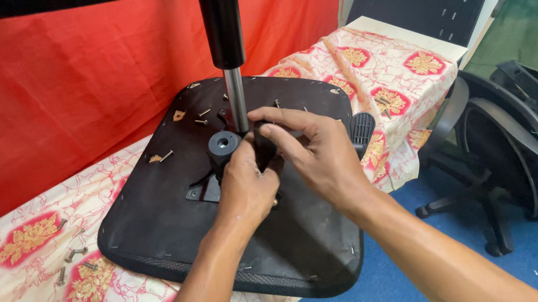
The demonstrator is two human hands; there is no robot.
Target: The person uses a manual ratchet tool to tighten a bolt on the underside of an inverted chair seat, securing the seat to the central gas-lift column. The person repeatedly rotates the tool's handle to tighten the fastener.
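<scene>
A red curtain point(66, 81) hangs behind; loose bolts point(75, 254) lie on the patterned cloth point(15, 274); spare chairs point(523, 138) stand right.

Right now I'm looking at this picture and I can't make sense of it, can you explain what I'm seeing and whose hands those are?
There is no machine here. One camera worn on a person's head looks down at their own two bare hands. An upturned black chair seat lies on a surface covered with a red and cream patterned cloth. A metal post stands up from the black mechanism at the seat's middle. The left hand and right hand both rest on that mechanism; what their fingers grip is hidden. Loose screws lie on the cloth and on the seat. More chair parts stand on the blue floor to the right.
</scene>
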